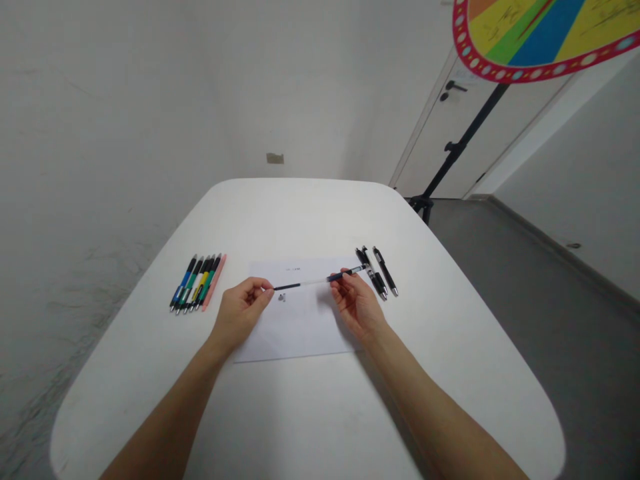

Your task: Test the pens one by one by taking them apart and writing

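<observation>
Above a white sheet of paper [300,333], my left hand [244,303] pinches the dark end of a thin ink refill [301,285]. Its clear middle stretch runs right, to the dark pen barrel [345,274] that my right hand [356,300] grips between thumb and fingers. Refill and barrel lie in one line, tilted slightly up to the right. The refill's right end seems to go inside the barrel. On the paper below the refill is a small dark patch [282,297], too small to tell whether printed or a loose part.
A row of several coloured pens [195,283] lies at the left of the white table [300,213]. Several black and white pens [379,273] lie on the right, close to my right hand. Beyond the table stand a colourful wheel [545,40] on a black stand [450,160] and a door [465,133].
</observation>
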`<state>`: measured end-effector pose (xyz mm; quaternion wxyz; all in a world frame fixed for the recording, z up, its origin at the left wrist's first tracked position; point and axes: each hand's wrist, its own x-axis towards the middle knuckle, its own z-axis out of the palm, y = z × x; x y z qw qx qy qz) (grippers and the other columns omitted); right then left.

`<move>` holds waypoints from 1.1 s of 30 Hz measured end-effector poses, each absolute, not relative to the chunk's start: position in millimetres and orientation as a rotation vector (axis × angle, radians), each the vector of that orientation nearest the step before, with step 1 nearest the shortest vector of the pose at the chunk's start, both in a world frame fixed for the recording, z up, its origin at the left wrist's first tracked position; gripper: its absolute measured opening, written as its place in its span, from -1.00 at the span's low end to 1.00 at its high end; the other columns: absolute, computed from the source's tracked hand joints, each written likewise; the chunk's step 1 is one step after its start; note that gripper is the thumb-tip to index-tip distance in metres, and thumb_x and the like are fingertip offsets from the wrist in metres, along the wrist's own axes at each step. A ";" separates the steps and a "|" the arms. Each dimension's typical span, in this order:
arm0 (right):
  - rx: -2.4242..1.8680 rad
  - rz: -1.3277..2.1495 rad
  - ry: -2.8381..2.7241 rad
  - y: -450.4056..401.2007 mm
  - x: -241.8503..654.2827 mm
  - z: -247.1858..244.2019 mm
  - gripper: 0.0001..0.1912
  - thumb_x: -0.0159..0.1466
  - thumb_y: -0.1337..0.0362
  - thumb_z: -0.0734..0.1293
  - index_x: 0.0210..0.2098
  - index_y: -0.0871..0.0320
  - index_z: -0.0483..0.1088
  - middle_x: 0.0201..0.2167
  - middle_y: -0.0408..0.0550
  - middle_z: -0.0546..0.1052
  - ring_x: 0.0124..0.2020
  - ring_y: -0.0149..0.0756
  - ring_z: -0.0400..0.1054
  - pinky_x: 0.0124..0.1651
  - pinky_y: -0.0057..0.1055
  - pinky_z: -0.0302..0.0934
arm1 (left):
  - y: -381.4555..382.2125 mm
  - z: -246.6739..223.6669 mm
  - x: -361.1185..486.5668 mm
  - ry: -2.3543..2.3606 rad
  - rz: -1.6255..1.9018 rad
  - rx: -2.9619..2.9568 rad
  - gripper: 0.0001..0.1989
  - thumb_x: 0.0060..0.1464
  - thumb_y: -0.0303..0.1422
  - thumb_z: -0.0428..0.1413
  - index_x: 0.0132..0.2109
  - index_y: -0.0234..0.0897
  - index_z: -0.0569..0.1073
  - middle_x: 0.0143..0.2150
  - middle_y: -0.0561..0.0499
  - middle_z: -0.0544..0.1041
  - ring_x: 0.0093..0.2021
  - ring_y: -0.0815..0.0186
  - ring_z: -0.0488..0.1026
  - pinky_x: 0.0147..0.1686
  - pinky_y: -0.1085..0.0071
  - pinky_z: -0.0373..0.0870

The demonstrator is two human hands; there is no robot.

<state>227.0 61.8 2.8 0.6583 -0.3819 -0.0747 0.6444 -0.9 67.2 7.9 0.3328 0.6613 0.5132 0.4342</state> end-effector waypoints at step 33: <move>-0.841 1.611 -0.390 45.8 207.1 6.9 -0.63 -0.16 0.31 0.62 -0.46 0.16 0.41 -0.55 -0.21 0.55 -0.47 -0.41 0.49 -0.39 -0.54 0.39 | 64.2 6.4 13.1 1.369 1.144 1.991 -0.75 0.03 -0.29 0.20 -0.11 -0.23 0.52 -0.40 0.08 0.49 -0.42 0.35 0.39 -0.37 0.41 0.36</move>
